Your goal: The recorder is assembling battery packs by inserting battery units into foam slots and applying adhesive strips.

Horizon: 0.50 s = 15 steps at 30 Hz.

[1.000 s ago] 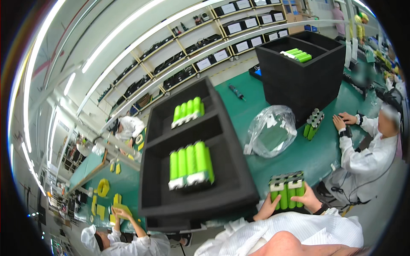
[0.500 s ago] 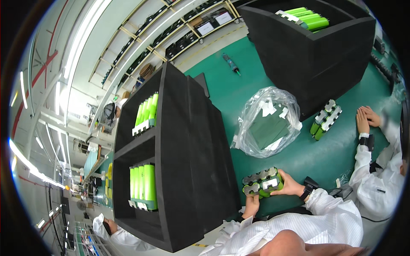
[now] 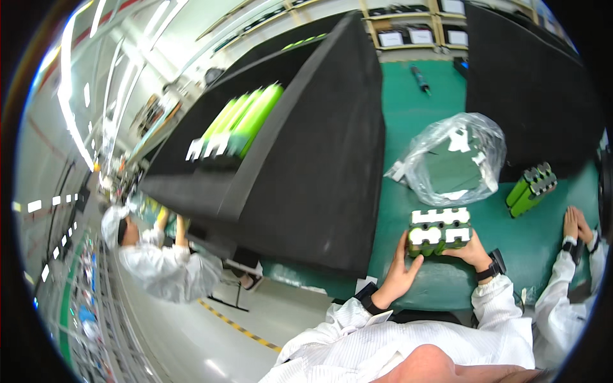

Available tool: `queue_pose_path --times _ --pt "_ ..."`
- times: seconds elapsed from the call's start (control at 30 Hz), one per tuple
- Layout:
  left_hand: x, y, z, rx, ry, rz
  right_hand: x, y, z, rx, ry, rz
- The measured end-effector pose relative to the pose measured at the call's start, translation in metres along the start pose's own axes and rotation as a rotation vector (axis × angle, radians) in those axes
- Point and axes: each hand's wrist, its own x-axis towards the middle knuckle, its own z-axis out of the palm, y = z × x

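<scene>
Between my two hands is a battery pack (image 3: 440,244) of green cylindrical cells, with bright metal strips across its upper face. My left hand (image 3: 399,273) is closed on the pack's left side, thumb toward the front. On the opposite side, my right hand (image 3: 473,253) grips it with the fingers partly hidden behind the cells. The pack is just above or on the green table; I cannot tell which. Beyond it lies a clear plastic bag (image 3: 410,167) with dark green sheets (image 3: 453,169) and white pieces inside. A second battery pack (image 3: 530,190) stands to the right.
A tall black box (image 3: 313,172) with green cells (image 3: 246,118) in its compartments rises on the left. Another black box (image 3: 530,96) stands at the far right. A blue tool (image 3: 419,78) lies farther back. A co-worker's hands (image 3: 576,225) rest together at right.
My view has swung left, so the scene sits differently in the picture. My left hand has come from beneath the battery pack to its left side; both hands still hold it.
</scene>
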Motion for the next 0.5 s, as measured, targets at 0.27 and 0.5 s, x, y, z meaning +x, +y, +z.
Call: queue_pose_path --times 0.27,0.5 --pt "-0.094 0.032 -0.076 -0.132 -0.060 -0.027 -0.034 -0.010 0.016 -0.419 0.158 -0.139" --pt "-0.116 0.018 -0.206 -0.050 0.673 0.201 -0.098 -0.063 0.108 -0.399 0.039 -0.029"
